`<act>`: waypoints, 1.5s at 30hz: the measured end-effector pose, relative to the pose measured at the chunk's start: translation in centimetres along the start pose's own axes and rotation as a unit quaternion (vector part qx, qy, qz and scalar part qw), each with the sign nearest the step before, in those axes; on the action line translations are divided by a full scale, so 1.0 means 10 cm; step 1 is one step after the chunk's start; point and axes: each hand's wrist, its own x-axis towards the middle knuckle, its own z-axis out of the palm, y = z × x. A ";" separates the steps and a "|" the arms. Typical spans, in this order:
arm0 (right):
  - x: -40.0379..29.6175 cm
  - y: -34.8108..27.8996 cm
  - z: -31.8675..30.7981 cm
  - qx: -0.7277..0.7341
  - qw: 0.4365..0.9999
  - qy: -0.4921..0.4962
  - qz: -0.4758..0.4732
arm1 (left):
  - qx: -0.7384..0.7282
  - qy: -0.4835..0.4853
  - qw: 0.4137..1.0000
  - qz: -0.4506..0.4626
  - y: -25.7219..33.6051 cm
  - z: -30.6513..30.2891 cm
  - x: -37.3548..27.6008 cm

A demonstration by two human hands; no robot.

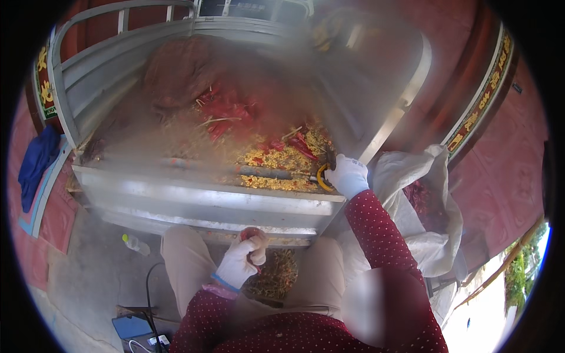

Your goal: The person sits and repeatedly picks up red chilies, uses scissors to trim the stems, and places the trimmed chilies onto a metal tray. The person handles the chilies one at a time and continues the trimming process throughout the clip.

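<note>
My left hand (240, 260), in a white glove, is closed around dried red chilies (250, 234) above my lap; their ends show past the fingers. At the right front corner of a metal cargo bed (198, 200), my white-gloved right hand (351, 174) grips a tool with a yellow loop handle (321, 178), seemingly scissors. The glove hides part of the tool. Yellow chili seeds (278, 159) cover the bed floor beside that hand. Whole dried red chilies (302, 145) lie on the seeds, with a larger heap (229, 108) behind, blurred by a smeared lens.
A dark red sack (176, 70) rests at the back of the bed. On the right stands an open white woven sack (415, 234) with red chilies inside. Chili stems (273, 276) lie between my legs. A plastic bottle (136, 244) and a phone (131, 326) are at lower left.
</note>
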 end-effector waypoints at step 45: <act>-1.84 -0.71 0.88 0.431 0.849 -0.118 -0.283 | 0.077 0.066 0.982 0.159 -0.13 -0.41 0.22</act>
